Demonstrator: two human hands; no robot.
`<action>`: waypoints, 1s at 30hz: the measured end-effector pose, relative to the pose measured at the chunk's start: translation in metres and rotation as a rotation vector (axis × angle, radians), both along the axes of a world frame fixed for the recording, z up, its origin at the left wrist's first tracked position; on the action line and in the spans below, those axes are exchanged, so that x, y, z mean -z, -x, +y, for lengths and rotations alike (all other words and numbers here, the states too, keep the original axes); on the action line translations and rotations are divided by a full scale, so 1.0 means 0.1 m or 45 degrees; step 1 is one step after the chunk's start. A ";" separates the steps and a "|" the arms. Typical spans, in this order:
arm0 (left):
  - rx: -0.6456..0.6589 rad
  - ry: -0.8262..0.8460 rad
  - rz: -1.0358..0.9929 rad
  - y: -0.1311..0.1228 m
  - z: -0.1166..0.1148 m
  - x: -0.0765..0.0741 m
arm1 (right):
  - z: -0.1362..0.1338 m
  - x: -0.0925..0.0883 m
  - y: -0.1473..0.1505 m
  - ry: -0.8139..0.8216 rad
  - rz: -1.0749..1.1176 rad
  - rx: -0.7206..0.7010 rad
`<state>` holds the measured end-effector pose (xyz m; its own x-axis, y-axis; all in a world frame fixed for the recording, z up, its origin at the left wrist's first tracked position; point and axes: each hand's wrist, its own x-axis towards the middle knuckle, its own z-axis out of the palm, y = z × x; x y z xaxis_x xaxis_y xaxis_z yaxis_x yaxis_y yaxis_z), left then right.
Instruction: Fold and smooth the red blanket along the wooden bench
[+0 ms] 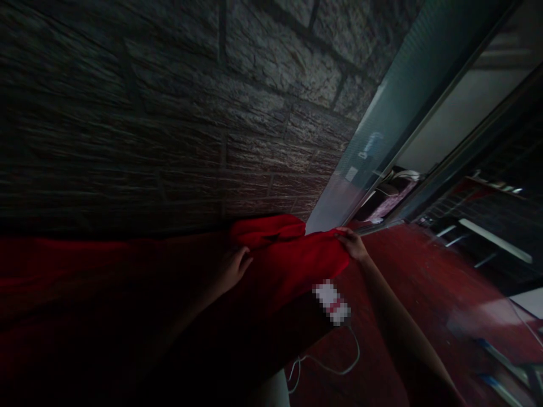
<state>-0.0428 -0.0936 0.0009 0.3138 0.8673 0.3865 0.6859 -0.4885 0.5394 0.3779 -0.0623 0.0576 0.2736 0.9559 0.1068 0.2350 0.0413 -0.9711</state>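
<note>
Right hand (pixel 352 244): pinched shut on the upper edge of the red cloth (pixel 292 260), arm stretched out along the right. Left hand (pixel 232 267): resting on the same cloth in deep shadow, fingers curled; grip not discernible. Cloth bunched between both hands, spreading leftward below the brick wall (pixel 169 113). Beneath the bunch, a white cable (pixel 339 370) over the red floor (pixel 419 271). Glass panel (pixel 382 130) just beyond the right hand.

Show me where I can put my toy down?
Bare: the red floor between the right forearm and the glass door. Crowded: the left hand and right hand grip the bunched red cloth, and a white cable lies beneath.
</note>
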 end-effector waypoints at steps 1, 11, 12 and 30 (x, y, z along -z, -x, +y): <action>0.012 -0.043 0.012 -0.10 0.00 -0.10 | -0.02 -0.02 0.02 -0.037 -0.031 0.005; 0.509 0.594 -0.464 -1.85 0.78 -0.84 | -0.27 -0.36 0.12 -0.332 -0.219 0.041; 0.541 0.639 -0.475 -1.94 0.86 -0.84 | -0.30 -0.38 0.11 -0.353 -0.224 0.056; 0.865 0.880 -0.410 -2.34 1.09 -0.89 | -0.46 -0.49 -0.06 -0.047 -0.125 -0.125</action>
<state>0.1912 0.0158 0.0901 0.7923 0.6097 0.0218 0.1521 -0.2320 0.9607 0.3835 -0.1081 0.1067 0.1655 0.9725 0.1639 0.3219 0.1039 -0.9411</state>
